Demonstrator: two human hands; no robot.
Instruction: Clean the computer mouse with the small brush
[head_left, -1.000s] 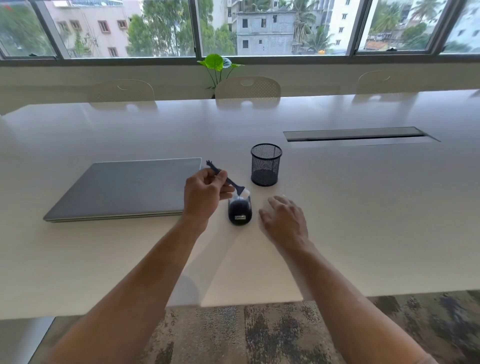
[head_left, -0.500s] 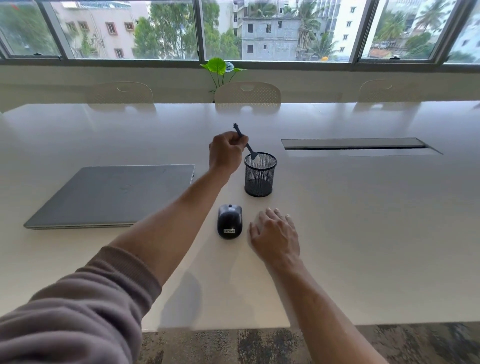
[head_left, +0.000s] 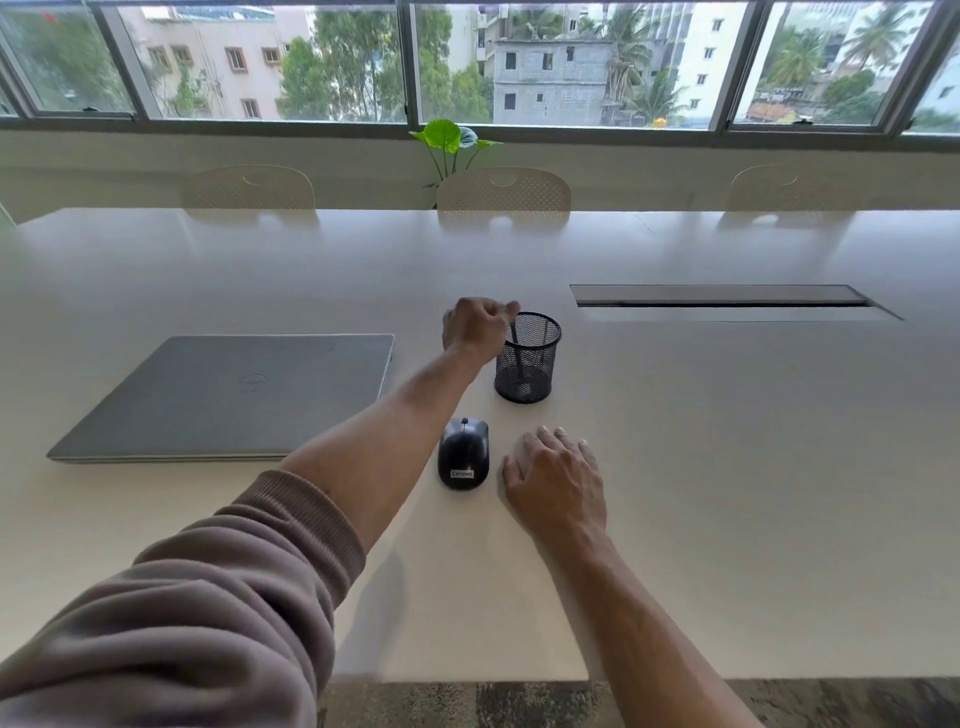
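Note:
The black computer mouse lies on the white table, label side toward me. My right hand rests flat on the table just right of the mouse, fingers relaxed, not touching it. My left hand is stretched out to the rim of the black mesh pen cup behind the mouse. Its fingers pinch the top of the small dark brush, whose lower part stands inside the cup.
A closed grey laptop lies left of the mouse. A long cable slot is set in the table at the back right. Chairs and a green plant stand beyond the far edge.
My left hand lifted the brush off the mouse, carried it back to the pen cup and lowered it inside. My right hand stayed beside the mouse.

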